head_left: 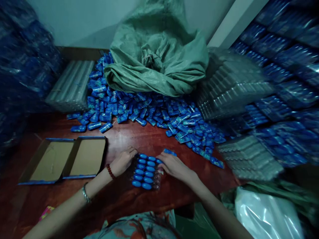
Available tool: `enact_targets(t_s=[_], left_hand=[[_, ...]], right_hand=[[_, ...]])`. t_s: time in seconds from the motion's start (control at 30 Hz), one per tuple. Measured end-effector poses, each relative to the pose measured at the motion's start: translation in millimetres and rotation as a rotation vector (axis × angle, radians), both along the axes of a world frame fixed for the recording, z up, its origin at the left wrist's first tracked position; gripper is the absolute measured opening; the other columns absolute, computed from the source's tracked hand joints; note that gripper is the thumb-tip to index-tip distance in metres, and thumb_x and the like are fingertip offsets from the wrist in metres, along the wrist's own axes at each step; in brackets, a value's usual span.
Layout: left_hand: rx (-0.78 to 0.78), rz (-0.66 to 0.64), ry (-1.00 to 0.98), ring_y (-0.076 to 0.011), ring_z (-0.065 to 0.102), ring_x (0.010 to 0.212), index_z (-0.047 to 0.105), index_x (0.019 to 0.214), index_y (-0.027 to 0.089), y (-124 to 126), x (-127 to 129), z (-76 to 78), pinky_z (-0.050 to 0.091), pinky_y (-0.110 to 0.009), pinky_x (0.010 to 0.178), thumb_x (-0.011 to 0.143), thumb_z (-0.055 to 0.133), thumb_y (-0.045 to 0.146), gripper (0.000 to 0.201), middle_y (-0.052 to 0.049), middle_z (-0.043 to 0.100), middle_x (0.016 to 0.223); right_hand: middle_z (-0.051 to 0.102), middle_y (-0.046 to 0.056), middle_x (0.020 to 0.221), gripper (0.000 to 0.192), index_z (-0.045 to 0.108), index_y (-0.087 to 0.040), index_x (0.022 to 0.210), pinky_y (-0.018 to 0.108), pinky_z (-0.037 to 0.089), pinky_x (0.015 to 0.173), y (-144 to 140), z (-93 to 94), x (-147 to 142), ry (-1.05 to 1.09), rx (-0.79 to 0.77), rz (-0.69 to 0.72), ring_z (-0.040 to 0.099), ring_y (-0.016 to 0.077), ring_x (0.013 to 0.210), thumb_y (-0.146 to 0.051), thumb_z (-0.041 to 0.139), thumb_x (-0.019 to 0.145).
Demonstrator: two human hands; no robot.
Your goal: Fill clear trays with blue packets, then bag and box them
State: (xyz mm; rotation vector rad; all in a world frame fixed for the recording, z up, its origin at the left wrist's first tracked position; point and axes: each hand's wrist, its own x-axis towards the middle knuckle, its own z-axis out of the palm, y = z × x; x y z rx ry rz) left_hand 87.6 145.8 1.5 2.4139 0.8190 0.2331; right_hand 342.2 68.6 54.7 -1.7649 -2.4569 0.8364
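In front of me on the table lies a clear plastic tray [156,179] with two columns of glossy blue oval pieces [149,174] in it. At its upper left corner my left hand [125,160] is closed, fingertips pinched on the tray's edge. Across from it, my right hand [173,165] curls over the upper right side, its thumb and fingers closed around a blue piece [159,161] at the tray. Just behind the right hand's knuckles is a single blue wrapped packet [170,152].
A heap of blue packets [149,111] spreads below a green sack [159,63]. Two open cardboard boxes [87,156] sit at left. Stacks of clear trays stand at left [71,84] and right [231,84]. Filled blue packs [286,109] are piled far right.
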Motion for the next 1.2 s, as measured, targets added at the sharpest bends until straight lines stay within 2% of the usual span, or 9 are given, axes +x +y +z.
enact_targets(t_s=[0.1, 0.2, 0.27, 0.5, 0.7, 0.9, 1.03, 1.13, 1.2], left_hand=[[-0.158, 0.005, -0.103, -0.0193, 0.059, 0.098, 0.046, 0.125, 0.020, 11, -9, 3.1, 0.050, -0.034, 0.085, 0.085, 0.053, 0.018, 0.041, -0.008, 0.062, 0.108], [-0.181, -0.006, -0.221, -0.0227, 0.052, 0.115, 0.041, 0.131, 0.021, 32, -15, 13.9, 0.044, -0.039, 0.097, 0.084, 0.058, 0.038, 0.052, -0.010, 0.055, 0.126], [-0.130, 0.016, -0.277, -0.0225, 0.050, 0.119, 0.047, 0.126, 0.021, 53, -9, 19.9, 0.040, -0.040, 0.102, 0.087, 0.052, 0.044, 0.045, -0.010, 0.055, 0.128], [0.328, 0.110, -0.059, -0.0307, 0.032, 0.131, 0.040, 0.137, 0.020, 136, 84, 8.7, 0.028, -0.051, 0.106, 0.087, 0.052, 0.036, 0.053, -0.014, 0.036, 0.145], [0.393, 0.167, 0.089, -0.0361, 0.034, 0.125, 0.045, 0.135, 0.025, 154, 125, 3.0, 0.022, -0.057, 0.103, 0.085, 0.049, 0.045, 0.053, -0.011, 0.036, 0.143], [0.384, 0.113, 0.139, -0.0298, 0.043, 0.113, 0.054, 0.126, 0.020, 119, 74, -10.4, 0.028, -0.048, 0.102, 0.082, 0.051, 0.031, 0.046, -0.011, 0.052, 0.126], [0.351, 0.122, 0.072, -0.0311, 0.036, 0.124, 0.051, 0.129, 0.026, 84, 22, -20.9, 0.022, -0.054, 0.105, 0.084, 0.051, 0.030, 0.045, -0.011, 0.042, 0.138], [0.275, 0.148, -0.105, -0.0292, 0.032, 0.130, 0.049, 0.130, 0.026, 56, -13, -23.1, 0.019, -0.054, 0.109, 0.085, 0.052, 0.037, 0.046, -0.011, 0.035, 0.144], [0.237, 0.286, -0.248, -0.0257, 0.037, 0.127, 0.052, 0.126, 0.023, 40, -34, -21.3, 0.027, -0.048, 0.108, 0.088, 0.049, 0.038, 0.041, -0.011, 0.041, 0.138]], right_hand=[[0.061, 0.007, 0.111, 0.035, 0.054, -0.024, 0.124, 0.036, 0.046, 0.089, 13, -6.4, 39, 0.160, 0.105, -0.228, 0.056, 0.0204, 0.101, -0.033, 0.042, 0.092], [0.052, 0.014, 0.124, 0.043, 0.051, -0.023, 0.129, 0.049, 0.044, 0.087, 41, -23.1, 66, -0.083, 0.380, -0.671, 0.048, 0.0299, 0.109, -0.041, 0.037, 0.093], [0.044, 0.016, 0.131, 0.050, 0.046, -0.024, 0.135, 0.054, 0.044, 0.081, 63, -35.6, 68, -0.265, 0.439, -0.787, 0.045, 0.0357, 0.109, -0.047, 0.040, 0.091], [0.040, 0.013, 0.136, 0.064, 0.028, -0.030, 0.144, 0.049, 0.044, 0.075, 102, -53.5, 34, -0.360, 0.451, -0.726, 0.044, 0.0361, 0.102, -0.056, 0.041, 0.087], [0.042, 0.009, 0.137, 0.072, 0.017, -0.030, 0.147, 0.042, 0.046, 0.077, 92, -58.2, 24, -0.239, 0.415, -0.465, 0.042, 0.0313, 0.106, -0.046, 0.050, 0.085], [0.041, 0.007, 0.141, 0.075, 0.019, -0.031, 0.147, 0.045, 0.043, 0.088, 80, -55.4, 10, -0.049, 0.354, -0.219, 0.039, 0.0291, 0.113, -0.041, 0.057, 0.082], [0.038, 0.006, 0.144, 0.066, 0.027, -0.031, 0.144, 0.047, 0.038, 0.096, 65, -48.7, 9, 0.035, 0.301, -0.057, 0.036, 0.0279, 0.122, -0.034, 0.055, 0.084], [0.036, 0.006, 0.145, 0.061, 0.034, -0.030, 0.141, 0.047, 0.034, 0.101, 50, -49.8, 14, 0.069, 0.336, -0.068, 0.035, 0.0265, 0.127, -0.033, 0.055, 0.084], [0.042, 0.009, 0.139, 0.055, 0.042, -0.026, 0.137, 0.044, 0.037, 0.099, 39, -53.9, 18, 0.093, 0.391, -0.160, 0.040, 0.0260, 0.123, -0.036, 0.055, 0.085]])
